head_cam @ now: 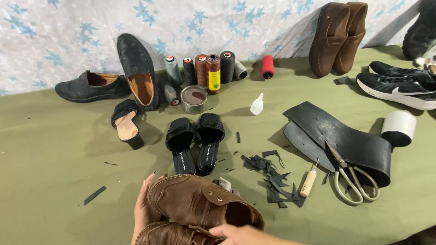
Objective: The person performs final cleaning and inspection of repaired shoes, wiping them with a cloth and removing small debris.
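Gripping a brown leather shoe (200,202) at the green tabletop's (50,149) near edge, left hand (144,209) fingers curl round its rounded upper-left end; its long axis slants toward lower right, where right hand (236,234) fingers rest on it beside a second brown shoe (165,233).

light: bright, even, from upper right | shadows: soft, falling left of the curved black rubber strip (345,140) | focus: sharp | edges: mild wide-angle stretch

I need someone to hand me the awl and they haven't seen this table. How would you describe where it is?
Start at the big curved black rubber sheet on the right of the green table. At its lower edge lie the scissors; just left of them is the awl, the only tool with a pale wooden handle and a thin metal spike.
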